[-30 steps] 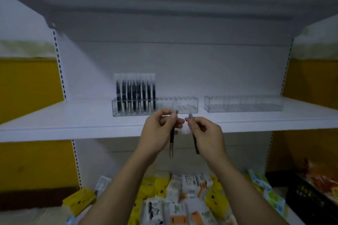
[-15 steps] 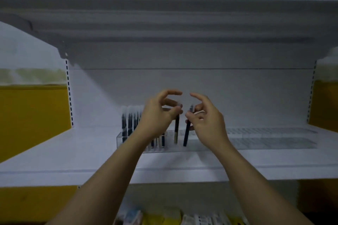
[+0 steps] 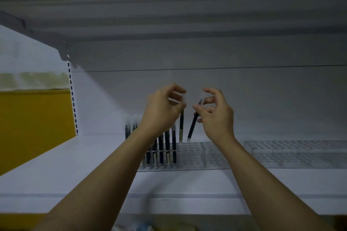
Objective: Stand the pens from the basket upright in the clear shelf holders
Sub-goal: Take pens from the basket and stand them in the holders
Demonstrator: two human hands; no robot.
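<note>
While both arms reach over the white shelf [image 3: 56,170], the left hand [image 3: 161,112] pinches an upright pen [image 3: 181,127] and the right hand [image 3: 216,116] pinches a tilted pen [image 3: 193,125], seemingly above the near-left clear holder [image 3: 199,157] beside standing pens [image 3: 167,148].

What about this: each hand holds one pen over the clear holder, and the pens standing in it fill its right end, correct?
Not quite: the head view shows the standing pens filling the left end of the clear holder, not the right. The rest is right.
</note>
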